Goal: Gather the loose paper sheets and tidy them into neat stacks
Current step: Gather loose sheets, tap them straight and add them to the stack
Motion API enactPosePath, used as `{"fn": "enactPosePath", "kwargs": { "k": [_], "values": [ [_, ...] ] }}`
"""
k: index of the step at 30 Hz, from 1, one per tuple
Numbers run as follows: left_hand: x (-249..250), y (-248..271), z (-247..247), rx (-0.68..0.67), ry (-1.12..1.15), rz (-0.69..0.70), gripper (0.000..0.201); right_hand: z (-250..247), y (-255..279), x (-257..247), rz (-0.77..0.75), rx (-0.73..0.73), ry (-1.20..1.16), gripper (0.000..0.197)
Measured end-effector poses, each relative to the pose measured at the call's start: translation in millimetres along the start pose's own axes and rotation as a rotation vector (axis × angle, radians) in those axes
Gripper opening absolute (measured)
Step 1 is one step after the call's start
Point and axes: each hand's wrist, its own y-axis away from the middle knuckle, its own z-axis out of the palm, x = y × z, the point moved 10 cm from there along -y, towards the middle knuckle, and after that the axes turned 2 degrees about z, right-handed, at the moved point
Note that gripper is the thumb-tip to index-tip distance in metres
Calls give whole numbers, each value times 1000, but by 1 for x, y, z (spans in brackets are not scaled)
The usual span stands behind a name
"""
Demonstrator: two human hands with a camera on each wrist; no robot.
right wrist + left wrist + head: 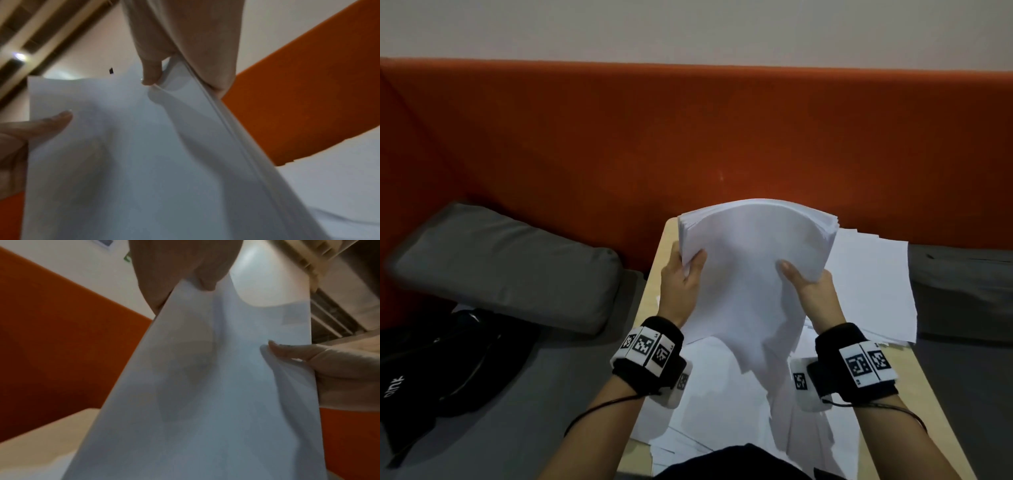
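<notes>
A thick bundle of white paper sheets [750,260] is held upright above the wooden table [654,274], bowed at its top. My left hand [683,277] grips its left edge, thumb on the near face. On the other side my right hand [808,281] grips the right edge, thumb likewise on the front. In the left wrist view the bundle [205,386] fills the middle, with my left hand [185,272] at its top and the right thumb [287,352] opposite. The right wrist view shows the bundle [144,154] pinched by my right hand [185,48]. More loose sheets [869,287] lie on the table.
Scattered sheets [705,411] cover the near part of the table. A grey cushion [503,263] and a black bag [431,370] lie on the bench to the left. Another grey cushion [962,294] lies to the right. The orange backrest [688,144] rises behind.
</notes>
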Motion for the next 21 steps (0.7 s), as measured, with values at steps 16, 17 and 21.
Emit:
{"fn": "enactPosePath", "kwargs": {
  "k": [16,17,21],
  "values": [
    [-169,60,-23,-523,-919,-575,50,-43,-18,82,313,55,295,23],
    [-167,62,-23,-517,-924,-571,48,-40,-19,100,342,24,389,27],
    [-165,67,-23,-517,-991,-557,46,-31,-14,154,435,-98,750,31]
  ]
}}
